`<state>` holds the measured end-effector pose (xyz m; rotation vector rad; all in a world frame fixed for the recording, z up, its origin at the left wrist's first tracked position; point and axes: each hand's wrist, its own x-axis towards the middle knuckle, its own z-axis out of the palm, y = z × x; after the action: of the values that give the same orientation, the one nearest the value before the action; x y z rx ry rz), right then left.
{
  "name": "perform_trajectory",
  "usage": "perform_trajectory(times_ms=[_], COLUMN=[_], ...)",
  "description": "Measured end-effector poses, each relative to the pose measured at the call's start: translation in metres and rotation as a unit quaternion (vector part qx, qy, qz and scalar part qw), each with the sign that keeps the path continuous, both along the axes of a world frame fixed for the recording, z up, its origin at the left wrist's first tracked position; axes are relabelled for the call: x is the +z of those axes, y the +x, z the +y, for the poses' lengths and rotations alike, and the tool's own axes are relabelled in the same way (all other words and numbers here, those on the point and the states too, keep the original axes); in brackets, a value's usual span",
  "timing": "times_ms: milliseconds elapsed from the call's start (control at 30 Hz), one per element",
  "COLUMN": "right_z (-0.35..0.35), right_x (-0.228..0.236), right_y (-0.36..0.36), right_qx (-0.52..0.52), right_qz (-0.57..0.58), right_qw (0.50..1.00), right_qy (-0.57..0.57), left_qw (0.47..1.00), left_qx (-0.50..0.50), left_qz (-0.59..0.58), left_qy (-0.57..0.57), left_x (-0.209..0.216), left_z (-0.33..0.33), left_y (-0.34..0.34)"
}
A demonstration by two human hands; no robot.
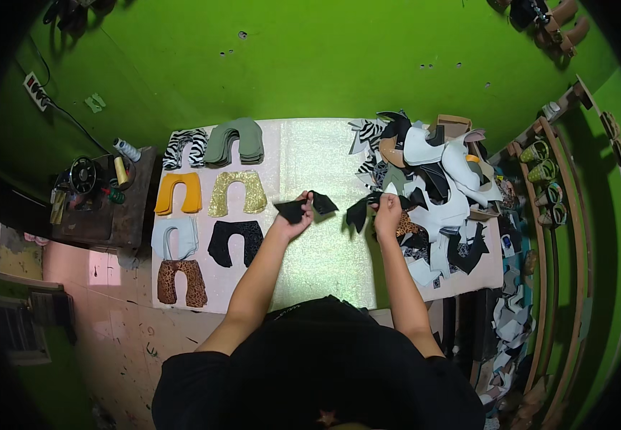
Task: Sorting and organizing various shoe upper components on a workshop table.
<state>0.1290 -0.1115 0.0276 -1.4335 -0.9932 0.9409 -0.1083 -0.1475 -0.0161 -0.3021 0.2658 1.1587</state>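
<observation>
**Black cut pieces drawn from the heap, sorted stacks waiting at left**

A person stands at the counter [310, 143], both hands raised over its middle. The left hand [292, 222] is pinched on a black cut piece [303, 206]; the right hand [387, 211] grips a second black piece [359, 211] at the edge of the mixed heap of cut pieces [432, 186]. Sorted stacks lie well apart at left, a black stack [235, 242] among them. Judged from this, each piece is best held flat and matched by colour and outline before being squared on its stack.
</observation>
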Motion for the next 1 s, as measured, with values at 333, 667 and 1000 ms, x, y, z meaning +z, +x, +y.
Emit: perform_trajectory(times_ms=[333, 667, 1000], right_z=[-0.013, -0.029, -0.036], right_x=[0.046, 0.085, 0.105], right_y=[0.009, 0.008, 0.010], right_qx=[0.035, 0.129, 0.108], right_qz=[-0.346, -0.262, -0.463], right_qw=[0.929, 0.943, 0.834], right_qy=[0.129, 0.159, 0.279], left_qw=[0.969, 0.960, 0.901], left_qx=[-0.023, -0.067, -0.076], left_qz=[0.237, 0.209, 0.423], left_qy=[0.061, 0.175, 0.061], left_x=[0.014, 0.044, 0.046], left_z=[-0.026, -0.027, -0.029], left_y=[0.021, 0.030, 0.041])
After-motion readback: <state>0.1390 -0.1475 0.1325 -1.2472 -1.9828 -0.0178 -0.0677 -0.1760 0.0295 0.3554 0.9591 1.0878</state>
